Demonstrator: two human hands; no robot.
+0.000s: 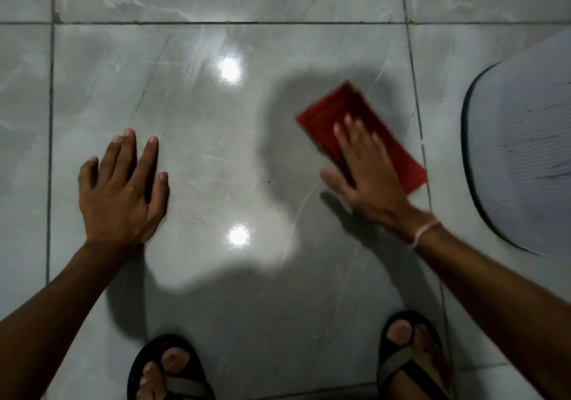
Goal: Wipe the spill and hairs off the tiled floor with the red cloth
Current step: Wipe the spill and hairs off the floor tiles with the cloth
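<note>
A folded red cloth (346,112) lies flat on the grey marbled tiled floor (197,158), right of the middle. My right hand (367,170) presses down on it with fingers spread; hand and cloth are motion-blurred. My left hand (120,189) rests flat on the tile at the left, palm down, fingers apart, holding nothing. A few tiny dark specks (269,181) dot the tile between my hands. I cannot make out a spill or hairs; the floor shines with faint wipe streaks.
A grey ribbed oval object (525,164) with a dark rim lies on the floor at the right edge. My two feet in black sandals (411,365) stand at the bottom. Two bright light reflections (230,70) glare on the central tile.
</note>
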